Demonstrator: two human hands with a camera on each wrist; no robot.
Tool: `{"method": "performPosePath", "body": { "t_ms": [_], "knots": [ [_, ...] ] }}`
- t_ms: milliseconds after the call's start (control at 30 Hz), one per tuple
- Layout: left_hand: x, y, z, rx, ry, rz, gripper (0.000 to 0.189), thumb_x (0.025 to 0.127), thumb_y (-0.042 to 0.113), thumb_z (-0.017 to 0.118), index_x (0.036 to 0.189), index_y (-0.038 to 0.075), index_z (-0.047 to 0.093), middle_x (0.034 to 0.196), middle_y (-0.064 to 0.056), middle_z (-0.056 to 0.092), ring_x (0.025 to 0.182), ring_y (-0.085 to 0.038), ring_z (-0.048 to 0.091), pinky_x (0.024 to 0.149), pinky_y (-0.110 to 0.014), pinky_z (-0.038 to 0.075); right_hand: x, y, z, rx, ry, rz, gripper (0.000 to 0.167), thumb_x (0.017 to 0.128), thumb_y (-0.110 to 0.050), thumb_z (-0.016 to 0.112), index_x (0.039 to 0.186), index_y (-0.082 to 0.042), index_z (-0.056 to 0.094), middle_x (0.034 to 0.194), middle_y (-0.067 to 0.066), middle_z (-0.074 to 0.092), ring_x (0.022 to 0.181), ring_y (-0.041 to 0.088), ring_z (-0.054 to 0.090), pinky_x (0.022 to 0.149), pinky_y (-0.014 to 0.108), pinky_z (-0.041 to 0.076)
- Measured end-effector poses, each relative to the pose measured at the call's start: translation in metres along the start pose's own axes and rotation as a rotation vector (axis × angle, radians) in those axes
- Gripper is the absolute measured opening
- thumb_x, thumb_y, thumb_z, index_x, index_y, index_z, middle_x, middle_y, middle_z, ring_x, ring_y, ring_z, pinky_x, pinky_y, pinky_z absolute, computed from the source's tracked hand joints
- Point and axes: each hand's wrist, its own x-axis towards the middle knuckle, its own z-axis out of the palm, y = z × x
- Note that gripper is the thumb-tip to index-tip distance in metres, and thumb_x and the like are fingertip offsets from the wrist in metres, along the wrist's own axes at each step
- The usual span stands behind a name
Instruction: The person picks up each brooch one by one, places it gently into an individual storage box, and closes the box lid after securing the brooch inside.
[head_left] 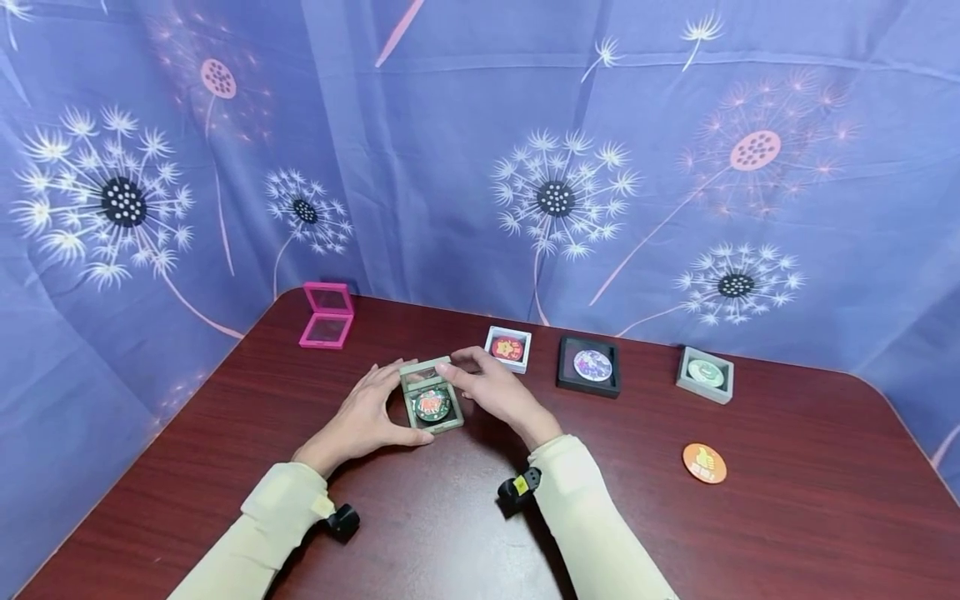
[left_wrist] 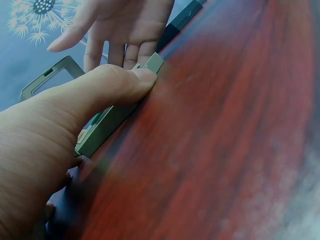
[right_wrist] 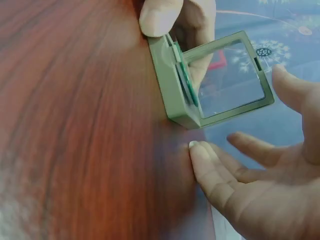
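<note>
A small olive-green hinged case (right_wrist: 170,90) sits on the table with its clear-windowed lid (right_wrist: 233,82) raised. Inside it lies a round dark-green badge (head_left: 432,405) with a red and white design, one edge tilted up in the right wrist view. My left hand (head_left: 360,417) holds the case from the left, its thumb (left_wrist: 117,85) on the near end and its fingers around the far side. My right hand (head_left: 495,387) is at the right of the lid with fingers spread and nothing in its grasp; its thumb is close to the lid's free edge.
A pink case (head_left: 327,329) stands open at the back left. Along the back are a white case (head_left: 525,357) with a red badge, a black case (head_left: 588,387) and a grey case (head_left: 703,389), each with a badge. A loose orange badge (head_left: 705,463) lies on the right.
</note>
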Motion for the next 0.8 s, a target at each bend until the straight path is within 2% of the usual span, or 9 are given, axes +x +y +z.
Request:
{"method": "performPosePath", "body": {
  "t_ms": [133,233,567,800],
  "knots": [
    [-0.0006,-0.0004,0.0010,0.006,-0.002,-0.001,0.105,0.071,0.052,0.095,0.153,0.002,0.053,0.158,-0.013,0.052,0.154,-0.037,0.036,0.127,-0.057,0.016,0.0014,0.0036,0.0011,0.075,-0.026,0.005,0.047,0.110,-0.041,0.058,0.143,-0.007,0.062,0.133,0.014,0.067,0.118,0.027,0.066,0.100,0.044,0.056],
    [0.0000,0.0001,0.0001,0.004,-0.006,-0.002,0.105,0.071,0.051,0.095,0.153,0.002,0.053,0.158,-0.014,0.052,0.154,-0.037,0.035,0.128,-0.057,0.015,0.0038,0.0051,0.0020,0.088,-0.020,0.024,0.046,0.112,-0.042,0.053,0.140,-0.008,0.065,0.128,0.013,0.068,0.114,0.027,0.067,0.099,0.043,0.055],
    [0.0008,0.0016,-0.0029,-0.004,-0.019,-0.035,0.108,0.071,0.053,0.095,0.156,0.004,0.050,0.160,-0.015,0.050,0.155,-0.038,0.034,0.128,-0.058,0.014,0.0066,0.0055,-0.0009,0.099,-0.037,0.072,0.049,0.106,-0.047,0.059,0.132,-0.006,0.070,0.123,0.012,0.071,0.107,0.023,0.067,0.099,0.040,0.054],
    [-0.0001,0.0027,-0.0020,-0.021,-0.018,-0.061,0.111,0.070,0.054,0.095,0.158,0.005,0.049,0.161,-0.017,0.047,0.155,-0.041,0.031,0.127,-0.059,0.014,0.0040,0.0075,-0.0056,0.119,-0.088,0.052,0.050,0.106,-0.044,0.059,0.136,-0.004,0.068,0.127,0.011,0.069,0.113,0.023,0.066,0.101,0.039,0.053]
  ]
}}
